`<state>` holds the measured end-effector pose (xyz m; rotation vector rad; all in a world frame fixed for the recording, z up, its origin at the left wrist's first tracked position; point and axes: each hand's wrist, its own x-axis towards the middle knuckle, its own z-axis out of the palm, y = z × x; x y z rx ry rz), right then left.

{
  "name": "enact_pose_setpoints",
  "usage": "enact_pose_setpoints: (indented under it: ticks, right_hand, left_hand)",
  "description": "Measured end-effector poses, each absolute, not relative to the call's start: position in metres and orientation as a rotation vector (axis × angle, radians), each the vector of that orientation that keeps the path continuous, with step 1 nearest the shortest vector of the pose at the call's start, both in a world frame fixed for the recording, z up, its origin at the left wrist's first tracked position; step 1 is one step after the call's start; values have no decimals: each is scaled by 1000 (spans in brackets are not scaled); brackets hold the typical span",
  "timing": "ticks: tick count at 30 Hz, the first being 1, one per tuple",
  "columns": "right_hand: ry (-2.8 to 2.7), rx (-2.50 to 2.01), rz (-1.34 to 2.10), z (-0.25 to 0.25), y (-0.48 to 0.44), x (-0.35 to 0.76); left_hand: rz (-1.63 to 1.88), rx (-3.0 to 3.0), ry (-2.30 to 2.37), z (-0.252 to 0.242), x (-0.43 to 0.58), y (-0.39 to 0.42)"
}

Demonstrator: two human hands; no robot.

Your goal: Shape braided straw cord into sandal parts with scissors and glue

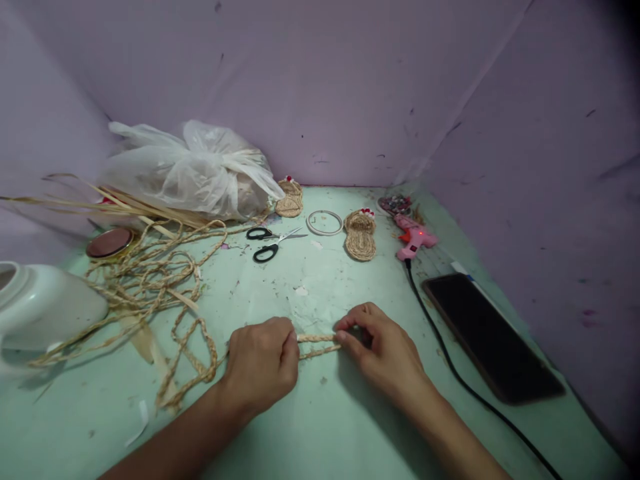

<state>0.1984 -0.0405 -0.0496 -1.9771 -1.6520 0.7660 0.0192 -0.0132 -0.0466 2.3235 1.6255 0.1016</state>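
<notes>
A braided straw cord point(318, 345) lies doubled on the pale green table point(320, 427) between both hands. My left hand point(261, 363) is closed in a fist around one end of the doubled stretch. My right hand point(381, 347) pinches the other end between thumb and fingers. The rest of the braid point(193, 353) trails off to the left in loose loops. Both hands rest on the tabletop near its front middle.
A tangle of straw strands point(145, 267) and a plastic bag point(195, 170) lie at the back left, with a white container point(40, 307) at the left edge. Black scissors point(270, 243), a ring point(325, 223), two small woven sandals point(360, 237), a pink glue gun point(414, 239) with its cable, and a phone point(493, 337) lie behind and right.
</notes>
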Motion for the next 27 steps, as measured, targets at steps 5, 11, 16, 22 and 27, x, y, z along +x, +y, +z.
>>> enact_pose_setpoints:
  ticks: [5,11,16,22,27]
  right_hand:
    - [-1652,-1835,720,-51,-30,200]
    - [-2286,-1671,566,-40,-7,181]
    - [-1972,-1744,395,-20,-15,200]
    - [-1633,-1792,519,3,-91,259]
    - [-1736,-1735,899,-12,-124,270]
  left_hand:
    - [103,2350,1586,-49,16,-12]
    - [84,2367,1582,-48,16,-12]
    - [112,2389,1573,-49,15,-13]
    - [136,2391,1565,-51,14,-15]
    - [164,2366,1566,-52,15,-14]
